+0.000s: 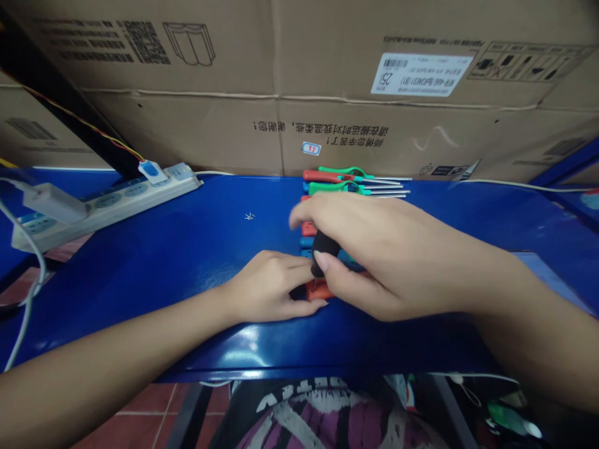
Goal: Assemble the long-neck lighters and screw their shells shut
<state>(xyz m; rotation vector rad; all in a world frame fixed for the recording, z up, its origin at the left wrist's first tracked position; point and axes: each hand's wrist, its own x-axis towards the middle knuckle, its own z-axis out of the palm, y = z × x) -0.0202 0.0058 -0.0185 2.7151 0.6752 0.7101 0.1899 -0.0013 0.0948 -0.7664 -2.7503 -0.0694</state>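
My right hand (374,249) is wrapped round a black screwdriver handle (324,251). Its thin shaft points down at an orange-red tool handle (318,289) lying on the blue table (196,262). From the left, my left hand (281,287) grips the end of that orange-red handle between thumb and fingers. Just beyond my hands lies a column of red, blue and green handled tools (334,187) with metal rods pointing right; my right hand covers part of it. A few small screws (249,216) are scattered on the table left of the tools.
At the left stands a white power strip (112,206) with a charger (55,202) and cables plugged in. Large cardboard boxes (224,131) line the back edge. A pale flat sheet (552,274) lies at the right, partly behind my right forearm.
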